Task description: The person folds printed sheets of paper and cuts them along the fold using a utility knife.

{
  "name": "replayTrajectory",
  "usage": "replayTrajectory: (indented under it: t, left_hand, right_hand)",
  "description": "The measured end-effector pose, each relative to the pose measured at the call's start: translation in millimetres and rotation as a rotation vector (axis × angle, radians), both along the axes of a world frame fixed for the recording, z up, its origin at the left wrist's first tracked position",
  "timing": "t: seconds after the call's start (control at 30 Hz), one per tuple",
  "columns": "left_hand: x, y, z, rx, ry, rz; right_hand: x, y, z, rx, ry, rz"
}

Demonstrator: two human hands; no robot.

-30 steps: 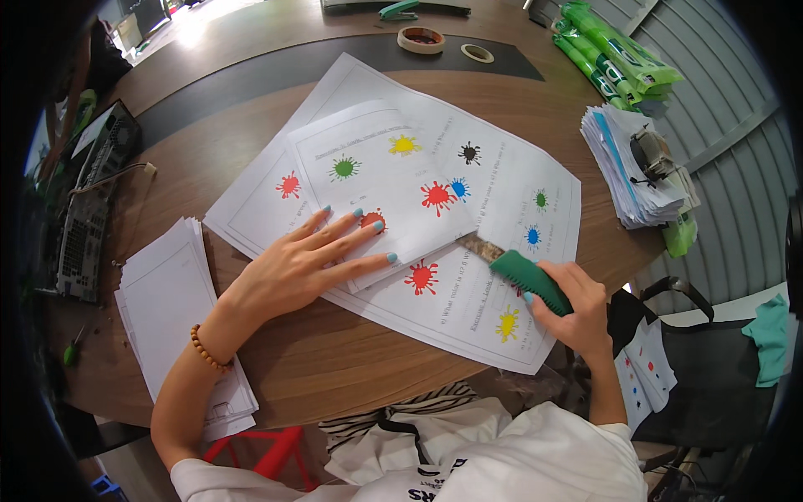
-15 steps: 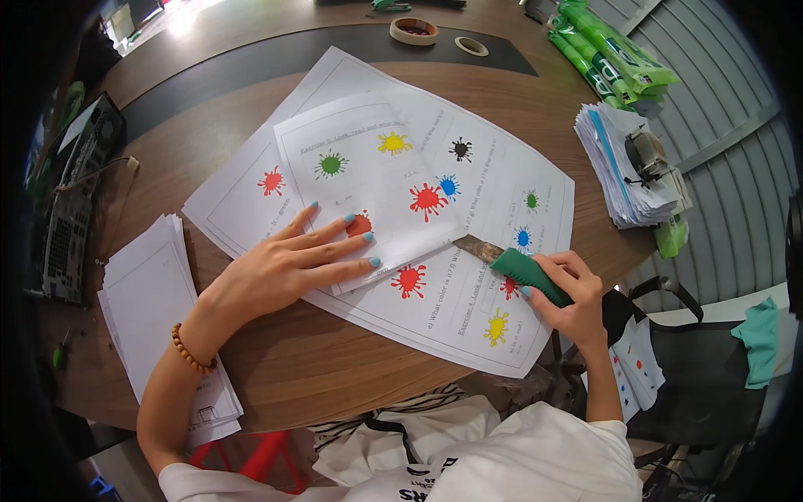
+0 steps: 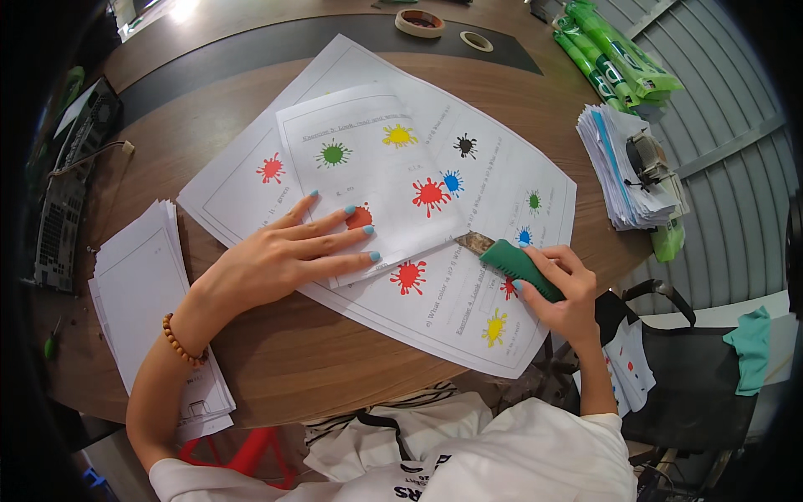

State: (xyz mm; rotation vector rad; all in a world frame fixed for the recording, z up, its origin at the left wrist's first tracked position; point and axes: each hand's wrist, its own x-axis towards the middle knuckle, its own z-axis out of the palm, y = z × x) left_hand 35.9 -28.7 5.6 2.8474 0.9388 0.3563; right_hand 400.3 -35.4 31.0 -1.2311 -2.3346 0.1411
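My left hand (image 3: 280, 255) lies with fingers spread on a folded worksheet (image 3: 381, 180) printed with coloured paint splats, pressing it down. That sheet rests on larger printed worksheets (image 3: 535, 226) spread over the table. In my right hand (image 3: 565, 289) is a knife (image 3: 523, 269) with a green handle and a short, stained blade. The blade's tip meets the right edge of the folded sheet, near its lower corner. Whether the tip sits inside the fold is hard to make out.
A stack of white paper (image 3: 146, 293) lies left, near a black computer case (image 3: 79, 184). Two tape rolls (image 3: 420, 23) sit at the far side. At right are a paper stack (image 3: 619, 167), green packages (image 3: 615, 54) and a black chair (image 3: 694, 376) holding printed sheets.
The knife has shifted slightly left against the folded sheet's edge, and a bit less blade shows. My left hand stays pressed on the paper. The whole view has moved a little.
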Motion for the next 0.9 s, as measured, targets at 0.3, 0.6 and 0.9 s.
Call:
replayTrajectory:
  t: [0.3, 0.6, 0.9]
  left_hand:
    - [0, 0, 3, -0.007, -0.029, -0.018]
    - [-1, -3, -1, -0.019, -0.038, 0.013]
    - [0, -1, -2, 0.015, 0.004, -0.008]
  right_hand:
    - [30, 9, -4, 0.001, 0.059, 0.035]
    - [13, 35, -5, 0.007, 0.047, 0.113]
    - [11, 39, -7, 0.045, 0.047, 0.121]
